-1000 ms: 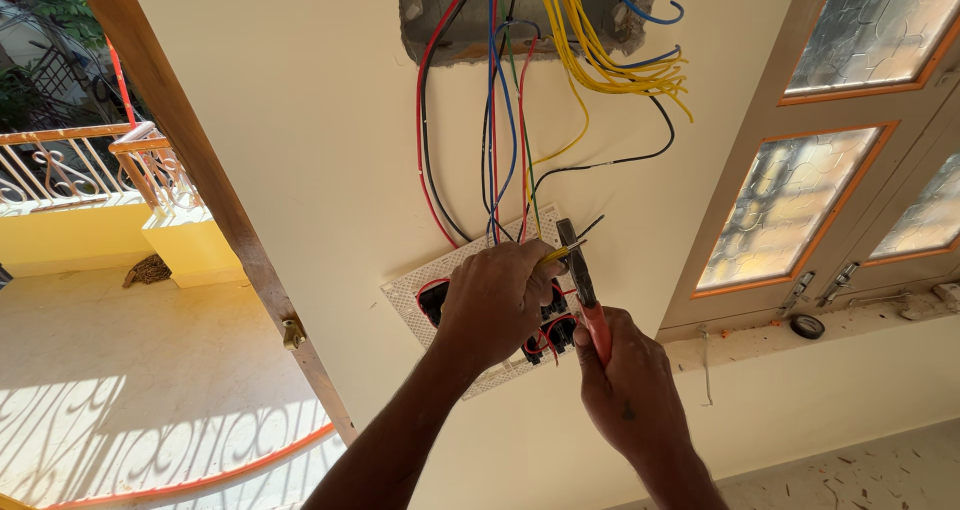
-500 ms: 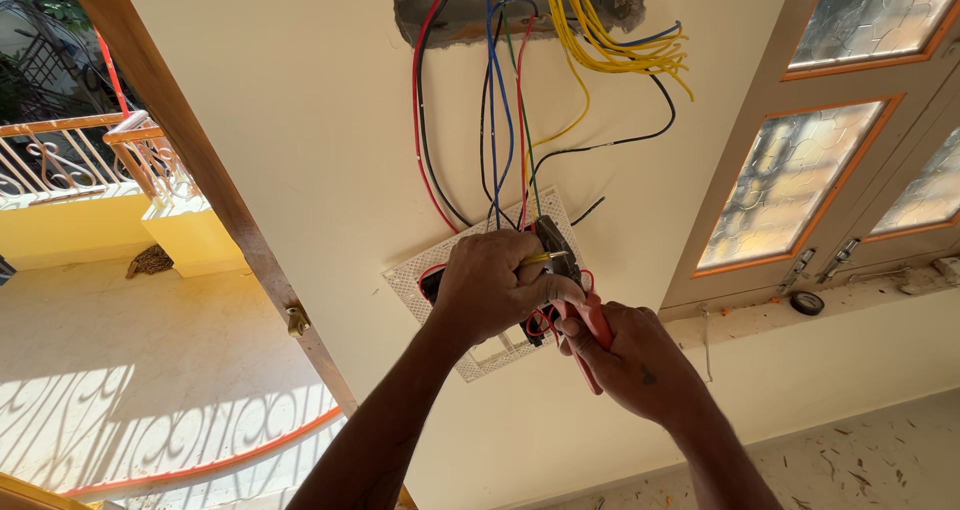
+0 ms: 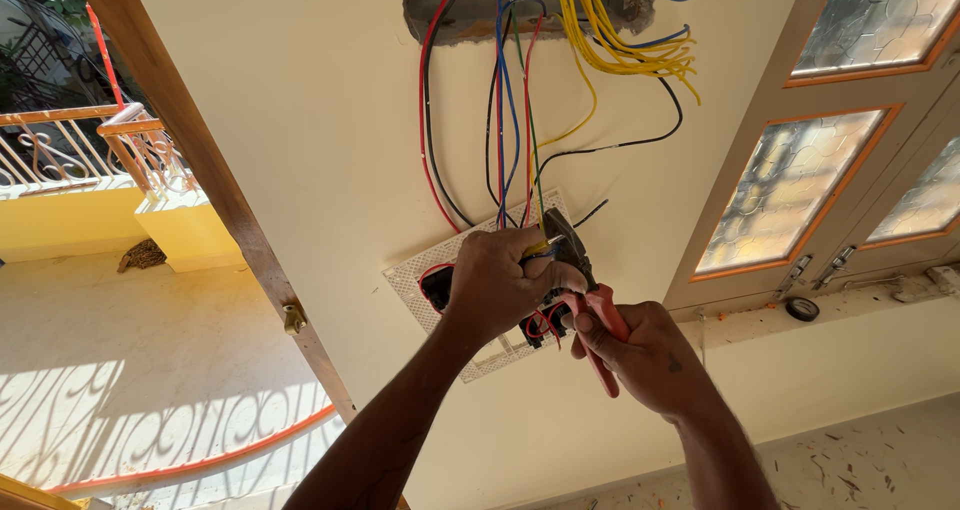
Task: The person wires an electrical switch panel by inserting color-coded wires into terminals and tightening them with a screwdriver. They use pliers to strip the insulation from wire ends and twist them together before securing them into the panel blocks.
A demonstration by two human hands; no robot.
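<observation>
Wiring step: my left hand (image 3: 505, 280) clasps the switch plate (image 3: 480, 290), right hand (image 3: 650, 355) grasps pliers (image 3: 585, 290); next needs careful squeezing.

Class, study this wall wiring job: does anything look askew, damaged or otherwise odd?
Yes. The white switch plate hangs tilted off the wall, held by the left hand, while the right hand works red-handled pliers at it. Above, a rough hole in the wall spills loose coloured wires, with yellow wires splayed sideways.
</observation>
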